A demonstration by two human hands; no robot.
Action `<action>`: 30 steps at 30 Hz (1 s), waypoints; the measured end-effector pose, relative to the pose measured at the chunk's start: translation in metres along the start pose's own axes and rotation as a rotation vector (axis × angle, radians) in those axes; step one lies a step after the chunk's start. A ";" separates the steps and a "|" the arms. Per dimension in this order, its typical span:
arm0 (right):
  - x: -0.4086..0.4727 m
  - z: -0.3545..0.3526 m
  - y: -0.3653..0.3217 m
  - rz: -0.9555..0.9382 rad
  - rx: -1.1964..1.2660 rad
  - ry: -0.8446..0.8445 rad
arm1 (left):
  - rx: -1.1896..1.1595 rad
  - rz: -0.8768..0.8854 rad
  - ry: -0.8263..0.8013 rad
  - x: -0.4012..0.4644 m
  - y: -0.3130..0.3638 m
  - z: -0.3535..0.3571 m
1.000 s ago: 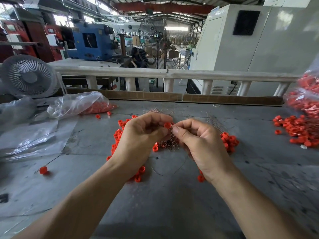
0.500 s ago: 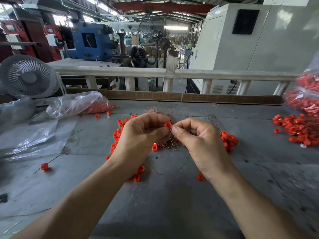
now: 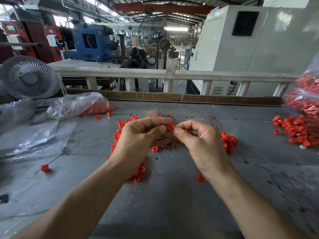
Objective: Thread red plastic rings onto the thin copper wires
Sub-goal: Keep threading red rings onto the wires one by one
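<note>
One red ring [image 3: 170, 126] pinched between both hands' fingertips (above copper wires [image 3: 170, 144]).

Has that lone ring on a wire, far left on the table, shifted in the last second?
No. The ring on its wire lies the same way beside the plastic sheet; its slight drift matches the whole view's.

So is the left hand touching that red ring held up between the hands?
Touching: the head view shows the left hand pinching the red ring at its thumb tip.

Left hand [image 3: 139, 140] pinches small red plastic ring [image 3: 170, 126]; right hand [image 3: 200, 140] pinched beside it, probably on a thin copper wire, too fine to confirm.
</note>
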State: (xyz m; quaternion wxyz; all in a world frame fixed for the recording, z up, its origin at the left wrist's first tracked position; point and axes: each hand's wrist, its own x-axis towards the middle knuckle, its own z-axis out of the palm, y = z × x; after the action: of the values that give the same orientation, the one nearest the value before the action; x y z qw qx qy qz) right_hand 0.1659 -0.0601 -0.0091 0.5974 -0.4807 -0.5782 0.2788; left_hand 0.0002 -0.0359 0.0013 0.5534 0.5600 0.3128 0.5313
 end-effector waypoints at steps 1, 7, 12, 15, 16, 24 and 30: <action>0.000 0.000 0.000 0.001 -0.002 -0.001 | -0.002 -0.001 0.002 0.000 0.001 0.000; -0.001 -0.001 0.000 -0.008 -0.014 -0.016 | -0.017 -0.014 0.006 0.000 0.000 0.000; 0.000 -0.003 0.002 0.018 0.007 -0.042 | 0.029 -0.026 -0.024 0.002 -0.002 -0.002; 0.001 -0.004 0.001 0.030 0.023 -0.052 | 0.055 -0.023 -0.036 0.002 -0.002 -0.002; 0.002 -0.004 0.001 0.027 0.018 -0.051 | 0.058 -0.022 -0.035 0.002 -0.002 -0.002; 0.002 -0.005 0.003 0.040 0.001 -0.048 | 0.099 -0.008 -0.029 0.001 -0.002 -0.002; 0.001 -0.004 -0.002 0.183 0.066 -0.071 | 0.028 -0.016 -0.007 0.001 0.001 -0.001</action>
State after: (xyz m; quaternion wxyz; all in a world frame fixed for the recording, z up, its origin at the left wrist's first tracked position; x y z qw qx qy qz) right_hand 0.1699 -0.0611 -0.0062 0.5642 -0.5014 -0.5432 0.3678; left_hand -0.0008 -0.0349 0.0020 0.5511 0.5669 0.3227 0.5204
